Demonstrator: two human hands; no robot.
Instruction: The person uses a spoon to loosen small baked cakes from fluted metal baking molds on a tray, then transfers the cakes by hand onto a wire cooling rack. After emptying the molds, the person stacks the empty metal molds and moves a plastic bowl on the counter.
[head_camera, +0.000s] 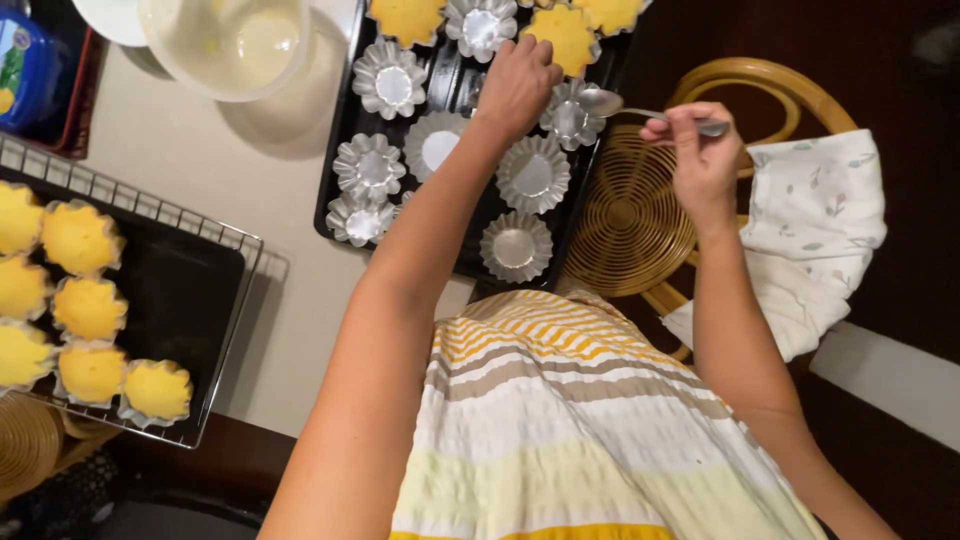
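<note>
- The left hand (517, 85) reaches over the black baking tray (340, 170), fingers curled down and pressed against a fluted metal mould (570, 117) near the tray's right edge; whether the fingertips pinch its rim cannot be told, since the back of the hand hides them.
- The right hand (703, 160) pinches the handle of a metal spoon (640, 108) between thumb and bent fingers. The bowl of the spoon hangs just over that same mould and looks empty.
- Judged from this pose, the step goes well if the left hand keeps the light mould steady while the spoon stays level and centred over it, so that nothing lands on the tray.
- Filled moulds of yellow batter (565, 35) stand along the far end of the tray, just beside the left hand; a careless knuckle could tip one.
- Empty moulds (532, 172) cover the rest of the tray, close together but mostly apart.
- A cream mixing bowl (225, 40) stands on the pale table (180, 160), left of the tray and well apart from the spoon; the left forearm lies across the way between them.
- A second dark tray on a wire rack (235, 240) at the left holds more yellow-filled moulds (88, 305).
- A rattan chair (630, 215) with a flowered white cloth (815, 225) stands under the right hand, beside the table edge.
</note>
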